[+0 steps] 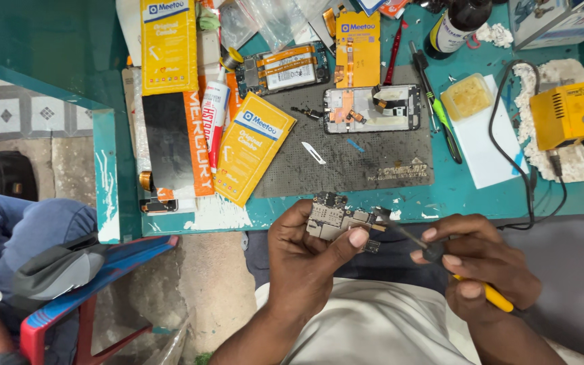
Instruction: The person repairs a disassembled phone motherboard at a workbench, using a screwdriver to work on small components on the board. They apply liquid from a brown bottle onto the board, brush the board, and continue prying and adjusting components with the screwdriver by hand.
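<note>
Left hand gripping circuit board, right hand holding soldering iron, opened phone on mat beyond

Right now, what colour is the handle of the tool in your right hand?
Yellow, with a black front section, on the tool gripped by the right hand; the head view shows it.

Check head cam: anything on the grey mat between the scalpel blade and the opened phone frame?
Only a small blue sliver lies between the scalpel blade and the opened phone frame; otherwise bare grey mat, in the head view.
</note>
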A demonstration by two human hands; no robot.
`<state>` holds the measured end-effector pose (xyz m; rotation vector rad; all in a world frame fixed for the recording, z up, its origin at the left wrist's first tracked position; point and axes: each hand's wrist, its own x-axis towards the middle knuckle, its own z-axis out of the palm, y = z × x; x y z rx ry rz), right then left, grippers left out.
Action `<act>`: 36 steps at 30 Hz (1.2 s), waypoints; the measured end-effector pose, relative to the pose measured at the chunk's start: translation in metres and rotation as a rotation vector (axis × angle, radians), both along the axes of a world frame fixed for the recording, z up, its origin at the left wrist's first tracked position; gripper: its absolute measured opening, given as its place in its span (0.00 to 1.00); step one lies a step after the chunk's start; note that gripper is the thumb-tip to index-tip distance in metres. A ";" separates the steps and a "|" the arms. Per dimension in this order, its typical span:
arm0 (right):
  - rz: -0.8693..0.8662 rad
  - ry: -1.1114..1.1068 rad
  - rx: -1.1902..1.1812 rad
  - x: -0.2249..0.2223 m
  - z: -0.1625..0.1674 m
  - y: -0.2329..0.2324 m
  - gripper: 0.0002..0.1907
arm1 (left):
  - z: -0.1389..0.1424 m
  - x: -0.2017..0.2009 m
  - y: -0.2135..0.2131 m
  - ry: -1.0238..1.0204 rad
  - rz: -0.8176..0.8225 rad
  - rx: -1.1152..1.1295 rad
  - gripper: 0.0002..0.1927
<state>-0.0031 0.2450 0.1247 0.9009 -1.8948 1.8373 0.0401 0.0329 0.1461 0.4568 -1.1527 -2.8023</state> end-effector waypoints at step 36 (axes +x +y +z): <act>0.014 -0.032 0.082 -0.001 -0.007 -0.002 0.18 | 0.001 0.004 -0.002 0.005 -0.017 0.021 0.16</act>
